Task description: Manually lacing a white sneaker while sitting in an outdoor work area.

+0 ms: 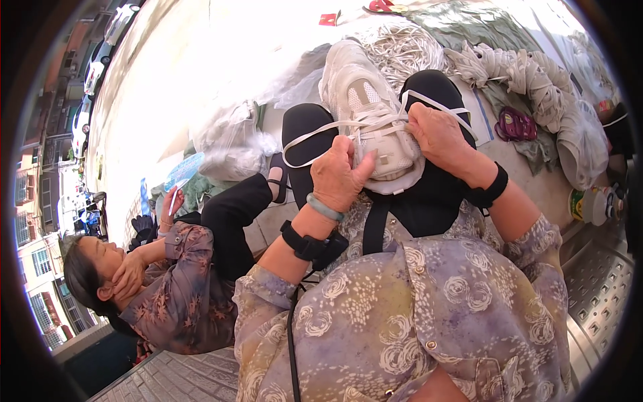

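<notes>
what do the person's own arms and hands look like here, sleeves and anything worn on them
Both hands are bare, with no gloves. The left hand has a pale green bangle at the wrist and a black strap with a small black box further up the forearm, a thin black cable hanging from it. The right hand has a black wrist strap. Both sleeves are loose lilac fabric with a cream swirl print, pushed up.

A white sneaker (370, 114) lies on its sole between both hands, toe pointing away. Its flat white lace (315, 134) loops out leftward beyond the left hand (338, 175).
</notes>
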